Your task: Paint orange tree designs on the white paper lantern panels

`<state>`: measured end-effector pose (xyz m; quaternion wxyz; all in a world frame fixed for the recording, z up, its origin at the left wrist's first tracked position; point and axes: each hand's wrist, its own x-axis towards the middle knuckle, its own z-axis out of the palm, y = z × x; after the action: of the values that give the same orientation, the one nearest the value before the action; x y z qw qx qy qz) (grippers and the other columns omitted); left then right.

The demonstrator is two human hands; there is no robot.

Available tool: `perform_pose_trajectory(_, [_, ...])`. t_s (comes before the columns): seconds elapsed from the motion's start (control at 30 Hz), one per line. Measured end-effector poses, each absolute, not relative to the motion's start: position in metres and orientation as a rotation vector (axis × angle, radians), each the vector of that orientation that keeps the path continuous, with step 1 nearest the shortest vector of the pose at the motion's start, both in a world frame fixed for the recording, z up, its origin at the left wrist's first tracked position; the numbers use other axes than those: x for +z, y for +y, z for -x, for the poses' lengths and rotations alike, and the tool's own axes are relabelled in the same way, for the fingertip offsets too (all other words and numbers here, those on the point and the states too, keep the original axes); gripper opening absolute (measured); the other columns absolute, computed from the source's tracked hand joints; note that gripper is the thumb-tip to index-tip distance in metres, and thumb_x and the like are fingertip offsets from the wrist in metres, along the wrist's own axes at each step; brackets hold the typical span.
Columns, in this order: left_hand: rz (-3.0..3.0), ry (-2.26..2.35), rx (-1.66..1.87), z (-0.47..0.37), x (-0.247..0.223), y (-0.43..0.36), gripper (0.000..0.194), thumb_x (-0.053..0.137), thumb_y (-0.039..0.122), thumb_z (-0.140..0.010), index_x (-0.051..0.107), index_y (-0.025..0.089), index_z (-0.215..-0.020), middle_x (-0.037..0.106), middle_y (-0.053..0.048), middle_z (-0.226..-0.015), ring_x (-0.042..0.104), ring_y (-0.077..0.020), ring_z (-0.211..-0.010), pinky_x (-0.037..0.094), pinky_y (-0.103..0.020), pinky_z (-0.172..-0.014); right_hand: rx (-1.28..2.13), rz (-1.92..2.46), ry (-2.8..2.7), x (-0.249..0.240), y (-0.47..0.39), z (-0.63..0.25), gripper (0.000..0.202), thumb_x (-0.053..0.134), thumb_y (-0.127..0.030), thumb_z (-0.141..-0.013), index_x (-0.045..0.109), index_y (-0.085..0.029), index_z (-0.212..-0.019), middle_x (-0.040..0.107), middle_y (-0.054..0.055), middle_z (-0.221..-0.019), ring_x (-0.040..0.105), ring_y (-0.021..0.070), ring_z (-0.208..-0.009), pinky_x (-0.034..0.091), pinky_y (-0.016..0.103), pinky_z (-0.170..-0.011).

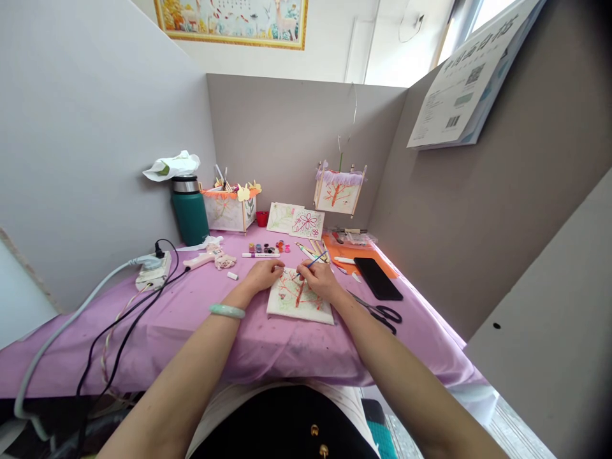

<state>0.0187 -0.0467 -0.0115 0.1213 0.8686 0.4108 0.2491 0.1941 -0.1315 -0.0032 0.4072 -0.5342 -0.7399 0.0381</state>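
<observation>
A white painted panel, with an orange-red tree and green dabs on it, lies on the purple tablecloth in front of me. My left hand has its fingers curled at the panel's upper left corner, holding it. In my right hand is a thin blue paintbrush, pinched between the fingers, its tip low over the top part of the tree. Several small paint pots stand just beyond the panel. A white marker lies before them, and a small white cap sits left of my left hand.
Black scissors and a black phone lie to the right, the phone partly over an orange sheet. On the left are a pink handheld fan, a power strip with cables, and a green bottle. A decorated box stands behind.
</observation>
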Motion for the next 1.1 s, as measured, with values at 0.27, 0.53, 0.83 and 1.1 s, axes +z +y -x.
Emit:
perform_pose_trajectory(0.27, [-2.549,1.208,0.729,-0.018,-0.0132,-0.0452,0.035,0.044,0.033,-0.078,0.064,0.018,-0.102,0.068,-0.006,-0.095,0.06,-0.0183,-0.083,0.044,-0.028,-0.076,0.135,1.335,-1.876,-0.0064,-0.1301,-0.1955,0.032,0.039,-0.032,-0.087,0.059,-0.018,-0.067,0.062,-0.002,-0.059,0.056,0.0086,-0.056,0.036,0.02,-0.059])
perform_pose_trajectory(0.53, [-2.554,1.149,0.723,-0.0178,-0.0137,-0.0444,0.033,0.043,0.033,-0.079,0.065,0.019,-0.099,0.067,-0.005,-0.098,0.059,-0.0177,-0.085,0.043,-0.027,-0.076,0.03,1.344,-1.824,-0.0044,-0.1303,-0.1955,0.025,0.041,-0.029,-0.086,0.061,-0.019,-0.076,0.064,-0.001,-0.067,0.058,0.0106,-0.066,0.038,0.02,-0.065])
perform_pose_trajectory(0.83, [-2.524,1.181,0.705,-0.0186,-0.0115,-0.0472,0.033,0.043,0.032,-0.078,0.066,0.019,-0.098,0.068,-0.005,-0.097,0.059,-0.0173,-0.084,0.044,-0.026,-0.076,0.07,1.352,-1.88,-0.0044,-0.1309,-0.1947,0.026,0.042,-0.028,-0.085,0.061,-0.019,-0.071,0.063,-0.002,-0.062,0.056,0.0095,-0.06,0.037,0.02,-0.061])
perform_pose_trajectory(1.1, [-2.534,1.17,0.704,-0.0182,-0.0112,-0.0475,0.034,0.043,0.033,-0.078,0.066,0.019,-0.099,0.068,-0.006,-0.096,0.059,-0.0181,-0.083,0.044,-0.028,-0.075,0.086,1.35,-1.872,-0.008,-0.1285,-0.196,0.021,0.044,-0.029,-0.084,0.064,-0.02,-0.082,0.067,0.0,-0.072,0.059,0.011,-0.065,0.038,0.021,-0.062])
